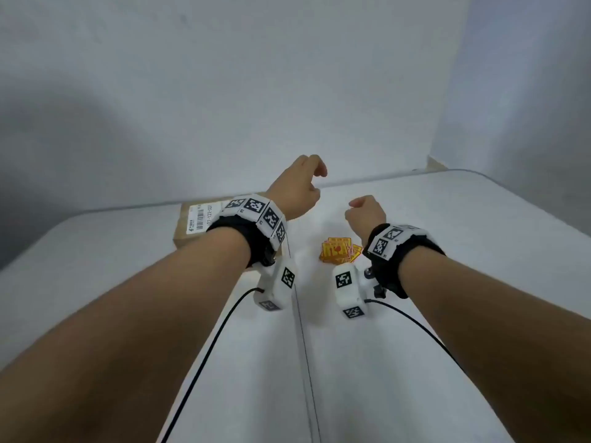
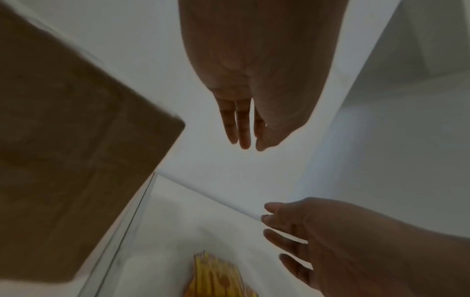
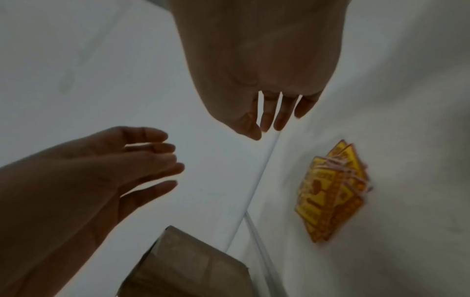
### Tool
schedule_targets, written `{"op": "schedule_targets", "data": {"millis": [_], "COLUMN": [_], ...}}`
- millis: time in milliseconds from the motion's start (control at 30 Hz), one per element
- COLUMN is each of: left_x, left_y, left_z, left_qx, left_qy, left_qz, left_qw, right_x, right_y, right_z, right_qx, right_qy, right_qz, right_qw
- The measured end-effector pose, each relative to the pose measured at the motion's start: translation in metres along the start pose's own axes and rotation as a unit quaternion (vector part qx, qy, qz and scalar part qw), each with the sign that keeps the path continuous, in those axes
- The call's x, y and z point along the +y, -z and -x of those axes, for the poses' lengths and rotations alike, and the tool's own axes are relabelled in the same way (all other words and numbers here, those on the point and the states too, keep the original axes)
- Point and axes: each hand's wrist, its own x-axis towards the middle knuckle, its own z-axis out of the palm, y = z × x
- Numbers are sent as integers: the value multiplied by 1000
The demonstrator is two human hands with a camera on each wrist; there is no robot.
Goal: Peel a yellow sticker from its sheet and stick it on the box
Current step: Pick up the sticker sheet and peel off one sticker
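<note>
Both hands hang in the air above the white table (image 1: 447, 219), and neither holds anything. The left hand (image 1: 295, 190) floats at about eleven o'clock from the stickers, its fingers loosely relaxed and apart. The right hand (image 1: 364, 212) sits at about one o'clock from them, fingers hanging slack with gaps between them. They seem poised this way because nothing has been picked up yet; the reach for a sheet looks like the step in hand. The yellow stickers (image 1: 340, 250) lie on the table between the two wrists, near the right wrist and a little toward the person from that hand. They form a small fanned stack of bright yellow squares with red-orange markings, overlapping at angles; the right wrist view suggests a thin band or strip across them, though blur makes that uncertain. The cardboard box (image 1: 192, 228) rests flat at about nine o'clock from the stickers, partly hidden under the left wrist, plain brown with a white barcode label (image 1: 199, 220) on top. It probably lies there for easy sticking.
</note>
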Motion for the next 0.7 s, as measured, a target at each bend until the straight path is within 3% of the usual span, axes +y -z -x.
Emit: {"op": "schedule_targets", "data": {"millis": [167,300,500,700], "left_x": [14,14,6,-11], "left_y": [-16,-19,-20,-26], "left_z": [45,63,75,79], "left_qx": [7,-52,-198,-248], "left_qy": [-40,-33,-5,53], "left_qz": [5,14,11,40], "left_qw": [999,998,980,966], "right_x": [32,39,32,23], "right_y": [16,13,-1,-3], "right_z": [27,47,47,34], "right_qx": [31,21,-30,-93], "right_qy": [-39,-31,-27,-68], "right_qz": [-17,12,72,218], "right_qw": [999,999,997,969]}}
